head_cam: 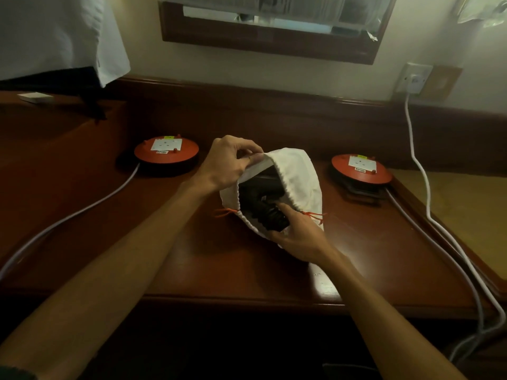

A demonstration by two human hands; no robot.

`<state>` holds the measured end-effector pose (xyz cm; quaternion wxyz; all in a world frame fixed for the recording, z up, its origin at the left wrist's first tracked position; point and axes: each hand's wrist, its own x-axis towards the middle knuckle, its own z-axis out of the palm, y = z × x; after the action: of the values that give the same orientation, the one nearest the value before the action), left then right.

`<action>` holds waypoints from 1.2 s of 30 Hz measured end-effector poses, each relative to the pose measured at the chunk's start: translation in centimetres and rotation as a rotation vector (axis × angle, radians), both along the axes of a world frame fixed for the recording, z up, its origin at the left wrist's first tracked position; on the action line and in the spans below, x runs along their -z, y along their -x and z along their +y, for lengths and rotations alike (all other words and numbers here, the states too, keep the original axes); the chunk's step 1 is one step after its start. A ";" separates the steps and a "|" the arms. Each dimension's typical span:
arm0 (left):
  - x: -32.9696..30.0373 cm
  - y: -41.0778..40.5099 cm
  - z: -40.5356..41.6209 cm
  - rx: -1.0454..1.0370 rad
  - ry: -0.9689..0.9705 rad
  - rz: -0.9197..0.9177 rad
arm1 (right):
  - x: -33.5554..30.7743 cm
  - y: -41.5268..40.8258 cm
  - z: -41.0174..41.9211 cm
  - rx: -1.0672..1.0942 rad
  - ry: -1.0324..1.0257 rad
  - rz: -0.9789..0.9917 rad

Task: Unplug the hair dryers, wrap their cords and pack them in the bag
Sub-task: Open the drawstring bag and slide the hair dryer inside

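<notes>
The dark wooden desk (pixel 170 259) spreads under my arms, with a white cable (pixel 419 165) dropping from the wall socket (pixel 414 78) on the right. Two round orange cord reels sit well apart on it, one to the left (pixel 166 152) and one to the right (pixel 361 168). Between them lies the white bag (pixel 299 176), its mouth toward me. My left hand (pixel 227 163) pinches the bag's upper rim and lifts it open. My right hand (pixel 299 234) grips the black hair dryer (pixel 263 201), which lies inside the bag's mouth with its wound cord. Orange drawstrings (pixel 315 215) trail from the bag's sides.
</notes>
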<state>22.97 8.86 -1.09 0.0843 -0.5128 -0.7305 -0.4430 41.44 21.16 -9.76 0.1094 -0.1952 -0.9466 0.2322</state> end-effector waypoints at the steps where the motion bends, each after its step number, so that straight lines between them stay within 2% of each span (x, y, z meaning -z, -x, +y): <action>1: 0.2 -0.3 0.1 0.015 0.009 0.009 | 0.4 0.2 -0.2 0.024 0.002 0.045; 9: 0.3 -1.9 0.3 0.079 0.064 0.001 | 0.8 5.7 -0.2 0.104 -0.053 0.192; 14: 0.8 -2.3 0.0 0.095 0.025 -0.011 | 0.9 8.5 -1.0 0.213 0.092 0.328; 18: 1.8 -2.4 0.1 0.097 0.018 -0.009 | 0.9 9.2 -1.3 0.112 0.411 0.457; 21: 2.3 -2.1 -0.2 0.096 0.046 -0.053 | -0.3 7.9 -0.8 0.098 0.969 0.388; 22: 2.6 -1.9 -0.4 0.092 0.050 -0.077 | -0.1 7.4 -0.3 0.032 1.058 0.365; 23: 2.9 -1.7 -0.6 0.085 0.056 -0.099 | 0.3 6.8 0.3 -0.048 1.053 0.332; 26: 4.2 -1.4 -1.5 0.039 0.095 -0.148 | 1.4 5.1 1.9 -0.236 0.837 0.130; 28: 5.3 -1.2 -2.1 -0.029 0.142 -0.093 | 1.9 4.5 2.5 -0.290 0.668 0.080; 30: 6.6 -1.0 -2.7 -0.078 0.196 -0.033 | 2.1 4.3 2.3 -0.278 0.538 0.096; 33: 8.1 -1.1 -3.4 -0.019 0.234 -0.067 | 2.5 4.7 0.8 -0.188 0.360 0.183; 36: 8.9 -1.3 -3.6 0.012 0.199 -0.045 | 2.7 4.9 -0.6 -0.131 0.269 0.269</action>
<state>24.28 5.30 -10.03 0.0138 -0.5127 -0.7696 -0.3802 36.50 20.59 -12.51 0.1926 -0.1130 -0.8945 0.3874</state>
